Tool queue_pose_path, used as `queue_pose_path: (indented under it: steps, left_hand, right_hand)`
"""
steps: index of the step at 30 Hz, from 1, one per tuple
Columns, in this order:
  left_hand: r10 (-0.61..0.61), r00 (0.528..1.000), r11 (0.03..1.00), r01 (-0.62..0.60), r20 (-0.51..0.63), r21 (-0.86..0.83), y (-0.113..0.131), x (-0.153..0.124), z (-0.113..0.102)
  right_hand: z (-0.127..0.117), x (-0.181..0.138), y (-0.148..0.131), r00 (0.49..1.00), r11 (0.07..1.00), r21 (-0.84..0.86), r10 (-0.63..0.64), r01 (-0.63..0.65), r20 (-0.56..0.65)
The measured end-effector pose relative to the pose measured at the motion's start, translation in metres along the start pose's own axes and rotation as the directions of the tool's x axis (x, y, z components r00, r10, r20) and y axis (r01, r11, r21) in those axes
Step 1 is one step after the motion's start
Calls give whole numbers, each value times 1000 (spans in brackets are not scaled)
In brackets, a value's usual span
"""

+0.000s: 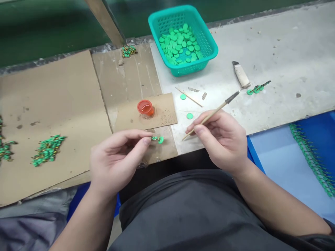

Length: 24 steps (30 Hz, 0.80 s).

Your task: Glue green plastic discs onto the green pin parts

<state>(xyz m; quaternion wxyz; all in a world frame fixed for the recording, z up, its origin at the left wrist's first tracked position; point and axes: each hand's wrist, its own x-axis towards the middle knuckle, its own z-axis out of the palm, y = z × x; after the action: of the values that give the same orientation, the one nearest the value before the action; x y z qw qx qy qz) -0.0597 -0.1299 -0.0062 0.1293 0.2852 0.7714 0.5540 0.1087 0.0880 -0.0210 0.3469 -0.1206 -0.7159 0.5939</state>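
My left hand [117,157] pinches a small green piece on a thin stem [157,139] between thumb and forefinger, just over the near edge of the cardboard. My right hand [222,137] grips a thin wooden paintbrush [213,113] like a pen, its dark tip pointing up to the right. A small orange pot of paint [145,108] stands on a cardboard scrap just beyond my left hand. Two loose green discs [190,116] lie on the grey bench near the brush.
A teal basket [206,38] of green discs sits at the back. Piles of painted green pieces [47,150] lie on the cardboard at left. A wrapped tool [241,75], a row of discs on a stick [256,89] and a blue tray [300,164] with green pieces are at right.
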Motion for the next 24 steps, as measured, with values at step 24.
queue_pose_path:
  steps: [24]
  left_hand:
    - [345, 818, 858, -474, 459, 200, 71, 118, 101]
  right_hand:
    - [-42, -38, -2, 977, 997, 49, 76, -67, -198]
